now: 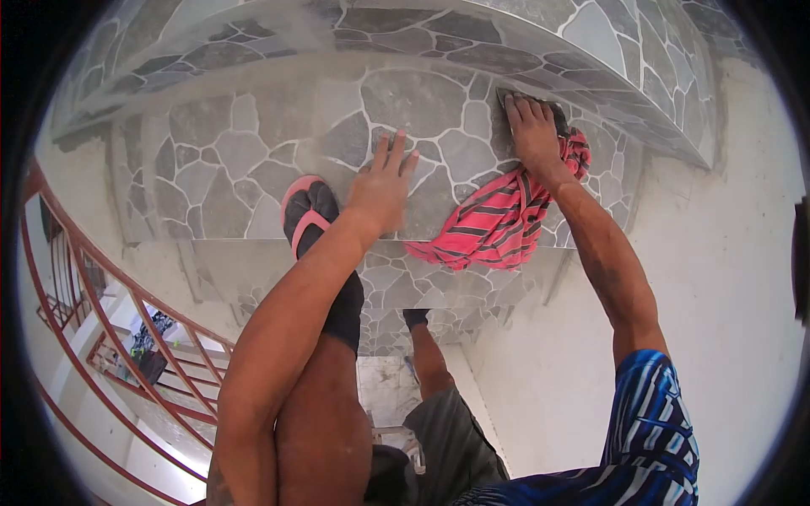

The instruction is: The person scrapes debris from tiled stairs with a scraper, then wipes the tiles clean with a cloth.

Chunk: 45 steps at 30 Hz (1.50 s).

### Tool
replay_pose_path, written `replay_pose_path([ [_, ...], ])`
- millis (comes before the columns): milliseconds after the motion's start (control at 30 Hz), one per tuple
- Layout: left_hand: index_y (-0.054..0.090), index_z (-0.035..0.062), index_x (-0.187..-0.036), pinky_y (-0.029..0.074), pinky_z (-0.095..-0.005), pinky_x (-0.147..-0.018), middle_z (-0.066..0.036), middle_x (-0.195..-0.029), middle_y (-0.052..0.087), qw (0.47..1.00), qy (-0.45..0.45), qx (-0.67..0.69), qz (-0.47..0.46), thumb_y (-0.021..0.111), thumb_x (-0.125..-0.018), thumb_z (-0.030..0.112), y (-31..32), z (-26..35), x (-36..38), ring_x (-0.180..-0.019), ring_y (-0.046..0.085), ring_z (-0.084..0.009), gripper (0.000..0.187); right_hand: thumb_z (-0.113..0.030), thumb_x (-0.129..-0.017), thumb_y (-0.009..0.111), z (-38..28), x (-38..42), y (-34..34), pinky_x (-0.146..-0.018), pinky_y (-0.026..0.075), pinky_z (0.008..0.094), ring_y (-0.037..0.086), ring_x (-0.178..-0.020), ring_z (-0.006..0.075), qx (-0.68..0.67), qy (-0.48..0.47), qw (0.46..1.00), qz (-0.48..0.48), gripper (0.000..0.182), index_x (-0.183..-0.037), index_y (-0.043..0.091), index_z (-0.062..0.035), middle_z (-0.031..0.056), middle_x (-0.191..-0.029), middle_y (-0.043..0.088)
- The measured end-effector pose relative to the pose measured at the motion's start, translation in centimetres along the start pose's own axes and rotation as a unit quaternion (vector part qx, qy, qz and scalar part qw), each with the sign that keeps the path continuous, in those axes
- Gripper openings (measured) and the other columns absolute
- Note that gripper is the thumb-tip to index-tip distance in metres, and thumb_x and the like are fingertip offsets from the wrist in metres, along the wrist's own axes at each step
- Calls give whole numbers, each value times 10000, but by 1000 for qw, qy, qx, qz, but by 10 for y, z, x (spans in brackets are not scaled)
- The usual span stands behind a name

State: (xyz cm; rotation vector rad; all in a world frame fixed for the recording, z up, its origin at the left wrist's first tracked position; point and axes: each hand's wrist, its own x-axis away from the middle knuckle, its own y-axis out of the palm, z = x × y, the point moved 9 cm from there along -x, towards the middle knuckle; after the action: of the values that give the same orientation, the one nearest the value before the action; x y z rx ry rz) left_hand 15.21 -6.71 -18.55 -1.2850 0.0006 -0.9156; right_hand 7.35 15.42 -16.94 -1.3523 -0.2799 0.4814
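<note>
My left hand (381, 187) lies on the stone-patterned step (413, 101), fingers stretched and apart, slightly blurred, holding nothing. Farther back on the right, my right hand (533, 135) presses down over a dark pad (558, 120), whose edges show on both sides of the fingers. I cannot make out its exact kind. A red cloth with dark stripes (502, 221) lies bunched beside and below my right wrist and hangs over the step's front edge. Pale joint lines separate the grey stones, and a dusty film covers some of them.
My foot in a dark sock and pink flip-flop (305, 215) stands on the same step. A riser (405, 40) rises behind it. Brown metal railing (126, 287) runs down the left; a white wall (717, 295) borders the right. Lower steps (405, 282) drop away below.
</note>
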Motion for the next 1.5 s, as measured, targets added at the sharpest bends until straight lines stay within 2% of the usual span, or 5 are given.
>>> replay_pose_path([
  [933,324,52,-1513,401,-458,-1115,-239,-1612,127,1000,-3,-8,16,794,-670,214,3,0,-3,-1476,183,-444,979,-161,-831,558,5,-30,17,-924,457,472,576,-1092,284,-39,66,993,-85,439,-1247,571,-24,111,-1157,592],
  [1067,330,48,-1509,404,-456,-1114,-243,-1610,130,1000,-4,0,13,791,-657,210,-1,2,-3,-1472,190,-449,983,-152,-813,578,-27,-20,-2,-897,462,478,573,-1067,304,13,6,998,66,395,-1187,580,-27,117,-1088,581],
  [1267,331,36,-1507,406,-459,-1111,-253,-1608,116,999,-5,-26,20,802,-676,283,2,3,-4,-1461,215,-457,987,-118,-801,582,-12,-23,8,-964,429,500,547,-1115,355,-36,43,997,-52,480,-1266,549,-3,171,-1203,559],
  [1467,438,-17,-1410,440,-474,-1039,-259,-1401,473,966,19,239,94,632,-908,415,-6,3,-21,-1332,437,-411,691,-74,-772,593,-48,-15,-58,-947,417,487,538,-1103,368,-214,20,976,-31,453,-1218,550,-4,197,-1168,550],
  [1500,472,-17,-1366,451,-465,-1014,-232,-1347,514,870,-59,488,27,589,-942,405,-5,-1,-22,-1273,484,-381,610,-75,-765,603,-62,-10,-71,-942,416,483,537,-1095,372,-240,31,970,-31,447,-1203,550,-2,199,-1158,550],
])
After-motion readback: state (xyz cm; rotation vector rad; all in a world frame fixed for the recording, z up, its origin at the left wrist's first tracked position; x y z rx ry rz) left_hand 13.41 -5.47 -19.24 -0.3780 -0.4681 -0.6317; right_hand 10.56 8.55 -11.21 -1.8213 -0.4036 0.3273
